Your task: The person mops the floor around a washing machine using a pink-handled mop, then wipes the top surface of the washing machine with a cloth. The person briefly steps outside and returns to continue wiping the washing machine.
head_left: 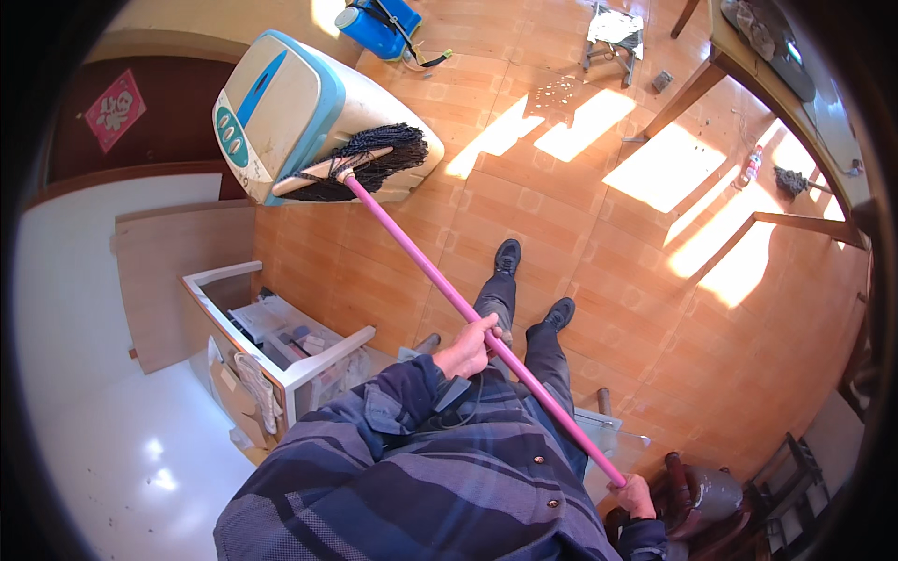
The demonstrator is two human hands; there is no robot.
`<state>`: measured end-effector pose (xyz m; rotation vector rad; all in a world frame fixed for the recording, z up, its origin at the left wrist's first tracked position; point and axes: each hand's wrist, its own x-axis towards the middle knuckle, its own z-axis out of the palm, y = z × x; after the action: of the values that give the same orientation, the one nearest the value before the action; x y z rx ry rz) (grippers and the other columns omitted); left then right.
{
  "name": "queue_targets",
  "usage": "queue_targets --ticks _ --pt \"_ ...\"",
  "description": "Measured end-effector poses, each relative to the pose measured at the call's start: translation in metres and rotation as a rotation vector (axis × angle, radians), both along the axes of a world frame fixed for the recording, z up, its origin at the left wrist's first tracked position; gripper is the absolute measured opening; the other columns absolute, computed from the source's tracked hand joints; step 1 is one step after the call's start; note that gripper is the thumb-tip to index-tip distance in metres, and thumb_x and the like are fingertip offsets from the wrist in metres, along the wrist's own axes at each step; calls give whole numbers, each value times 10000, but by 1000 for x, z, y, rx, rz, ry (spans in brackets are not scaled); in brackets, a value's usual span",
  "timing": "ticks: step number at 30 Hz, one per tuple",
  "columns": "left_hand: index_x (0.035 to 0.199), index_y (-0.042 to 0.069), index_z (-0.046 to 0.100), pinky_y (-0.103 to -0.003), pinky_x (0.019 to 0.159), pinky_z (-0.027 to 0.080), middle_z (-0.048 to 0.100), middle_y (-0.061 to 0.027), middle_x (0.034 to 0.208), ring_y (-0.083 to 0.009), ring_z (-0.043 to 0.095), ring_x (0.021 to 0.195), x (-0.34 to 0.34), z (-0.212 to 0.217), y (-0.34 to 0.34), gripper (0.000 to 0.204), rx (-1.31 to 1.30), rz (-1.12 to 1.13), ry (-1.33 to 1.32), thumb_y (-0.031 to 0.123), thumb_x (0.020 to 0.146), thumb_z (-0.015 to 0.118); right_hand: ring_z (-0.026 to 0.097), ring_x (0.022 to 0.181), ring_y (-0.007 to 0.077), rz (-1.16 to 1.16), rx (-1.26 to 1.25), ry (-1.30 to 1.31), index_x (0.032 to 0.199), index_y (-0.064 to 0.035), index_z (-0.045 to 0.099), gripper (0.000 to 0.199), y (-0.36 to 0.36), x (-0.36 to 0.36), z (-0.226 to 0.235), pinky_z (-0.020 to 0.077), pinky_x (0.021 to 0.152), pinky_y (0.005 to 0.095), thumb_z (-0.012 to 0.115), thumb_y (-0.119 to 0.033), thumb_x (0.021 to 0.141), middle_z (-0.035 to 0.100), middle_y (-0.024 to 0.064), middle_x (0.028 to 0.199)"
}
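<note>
A mop with a long pink handle [418, 254] slants across my body. Its dark, stringy head [388, 154] is raised and overlaps the side of a white and blue washing machine [323, 103]; I cannot tell whether the two touch. My left hand [468, 348] is wrapped round the middle of the handle, in front of my waist. Down at the handle's lower end, on the right, my right hand [634, 496] grips it, with its fingers partly hidden.
A white-framed cabinet [318, 360] holding clutter stands at the left. Far off are a blue tank [383, 28] with a strap and a small stool [615, 33]. A wooden table [716, 70], a plastic bottle [751, 165] and a grey mop head [791, 181] are at the right.
</note>
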<state>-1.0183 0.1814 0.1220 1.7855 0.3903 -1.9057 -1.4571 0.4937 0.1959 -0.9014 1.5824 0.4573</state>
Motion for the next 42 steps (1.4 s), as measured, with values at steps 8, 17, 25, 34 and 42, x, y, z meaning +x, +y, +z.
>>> queue_targets --ticks 8,17,25,34,42 --pt "1020 53 630 -391 919 479 691 -105 963 -248 657 973 31 29 27 203 38 -259 25 247 1035 573 714 878 398 191 -91 116 1033 -145 778 246 20 19 -17 579 803 474 708 -268 832 726 213 885" --pt "1123 77 658 -361 946 416 681 -90 1156 -220 598 1131 67 -40 0 302 147 -393 199 334 1079 505 717 924 400 188 33 170 1059 -174 789 255 -3 27 -69 581 828 489 743 -263 825 738 207 946" --pt "1069 158 714 -385 887 397 729 -15 1040 -171 632 1030 73 -180 -34 344 16 -339 101 436 1046 513 734 863 386 304 -112 511 991 -127 773 161 -140 68 -46 583 774 496 690 -203 875 755 176 926" --pt "922 105 636 -393 561 496 729 -89 851 -221 676 719 98 -212 -38 283 83 -218 85 355 1029 556 687 747 439 179 -386 129 950 -62 613 250 -248 225 41 538 661 527 765 -231 847 685 207 767" --pt "873 79 526 -543 627 540 638 -146 765 -310 632 688 95 -203 -8 305 196 -183 7 354 988 593 689 736 403 124 -360 77 956 -108 604 239 -169 206 24 529 648 520 763 -188 798 690 164 765"
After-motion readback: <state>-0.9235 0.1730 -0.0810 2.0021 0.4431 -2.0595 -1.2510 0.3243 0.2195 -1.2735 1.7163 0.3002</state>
